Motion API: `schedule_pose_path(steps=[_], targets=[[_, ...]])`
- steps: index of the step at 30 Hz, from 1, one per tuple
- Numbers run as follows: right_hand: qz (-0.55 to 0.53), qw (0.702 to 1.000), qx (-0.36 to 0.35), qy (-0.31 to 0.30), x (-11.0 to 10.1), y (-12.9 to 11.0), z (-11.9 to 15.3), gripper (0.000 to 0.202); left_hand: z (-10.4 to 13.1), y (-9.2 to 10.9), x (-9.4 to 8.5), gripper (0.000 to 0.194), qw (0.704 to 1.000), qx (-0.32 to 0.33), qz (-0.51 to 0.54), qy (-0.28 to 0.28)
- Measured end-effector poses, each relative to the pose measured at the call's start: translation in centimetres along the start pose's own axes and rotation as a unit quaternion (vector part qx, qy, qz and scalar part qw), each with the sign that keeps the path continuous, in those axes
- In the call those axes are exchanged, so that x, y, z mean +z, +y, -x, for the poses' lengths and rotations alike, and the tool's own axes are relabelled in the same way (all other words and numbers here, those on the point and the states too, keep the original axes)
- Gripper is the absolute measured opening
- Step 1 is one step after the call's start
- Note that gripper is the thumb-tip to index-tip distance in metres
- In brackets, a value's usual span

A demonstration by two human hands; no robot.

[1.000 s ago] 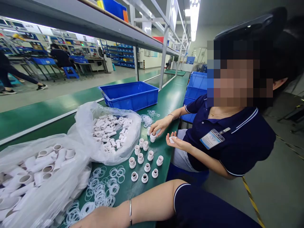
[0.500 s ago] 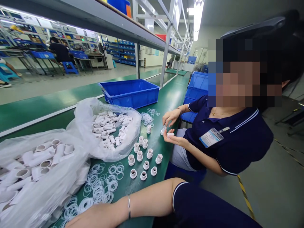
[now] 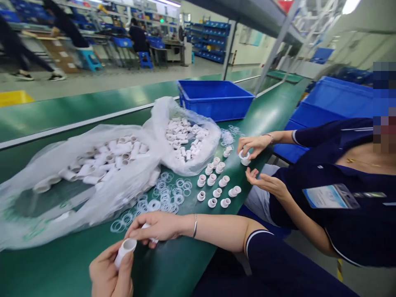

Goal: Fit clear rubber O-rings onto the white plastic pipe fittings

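Note:
My left hand [image 3: 108, 272] grips a white plastic pipe fitting [image 3: 125, 251], its open end tilted up toward me. Beside it, my right hand [image 3: 157, 226] is curled around another white piece [image 3: 153, 239], mostly hidden by the fingers; it looks like a second fitting. The right fingertips are close to the rim of the left fitting; whether they pinch a ring there I cannot tell. Just beyond my right hand, thin clear rings [image 3: 167, 198] lie spread on the green bench [image 3: 62, 264]. Several flanged white fittings [image 3: 212, 179] stand upright farther right.
A clear plastic bag [image 3: 123, 198] of white tubes lies on the left, with a second bag [image 3: 210, 144] behind. A blue bin [image 3: 216, 101] stands at the back. On the right, a co-worker's hand [image 3: 255, 144] holds a white fitting [image 3: 244, 158]; their other hand [image 3: 267, 183] is open.
The view has swung left and down. My right hand has come away from the rings, and my left hand has entered view holding a fitting. The co-worker's hands have moved apart.

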State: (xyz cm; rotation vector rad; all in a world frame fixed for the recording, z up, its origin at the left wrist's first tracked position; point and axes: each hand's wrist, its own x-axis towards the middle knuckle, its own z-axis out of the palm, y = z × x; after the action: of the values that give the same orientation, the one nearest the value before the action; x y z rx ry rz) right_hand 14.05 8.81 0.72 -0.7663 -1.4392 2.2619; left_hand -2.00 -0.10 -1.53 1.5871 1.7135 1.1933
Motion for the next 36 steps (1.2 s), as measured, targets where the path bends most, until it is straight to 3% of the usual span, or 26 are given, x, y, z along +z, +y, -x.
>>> schedule_pose_path(steps=[3, 7, 13, 25, 36], targets=[[0.027, 0.998, -0.02, 0.045, 0.5, 0.3, 0.3, 0.019, 0.3, 0.9, 1.2, 0.029, 0.993, -0.05, 0.107, 0.029], [0.077, 0.994, -0.047, 0.055, 0.7, 0.9, 0.6, 0.021, 0.9, 2.4, 2.7, 0.038, 0.94, -0.12, 0.306, 0.091], [0.13, 0.986, -0.069, 0.079, 0.3, 1.7, 0.7, 0.032, 0.8, 3.3, 3.0, 0.043, 0.859, -0.204, 0.465, 0.062], [0.116, 0.987, -0.063, 0.088, 0.4, 1.3, 0.8, 0.038, 0.7, 3.8, 2.3, 0.032, 0.796, -0.251, 0.55, 0.012], [0.078, 0.992, -0.042, 0.089, 0.5, 0.8, 1.1, 0.039, 0.9, 3.5, 2.5, 0.031, 0.807, -0.228, 0.545, -0.003]])
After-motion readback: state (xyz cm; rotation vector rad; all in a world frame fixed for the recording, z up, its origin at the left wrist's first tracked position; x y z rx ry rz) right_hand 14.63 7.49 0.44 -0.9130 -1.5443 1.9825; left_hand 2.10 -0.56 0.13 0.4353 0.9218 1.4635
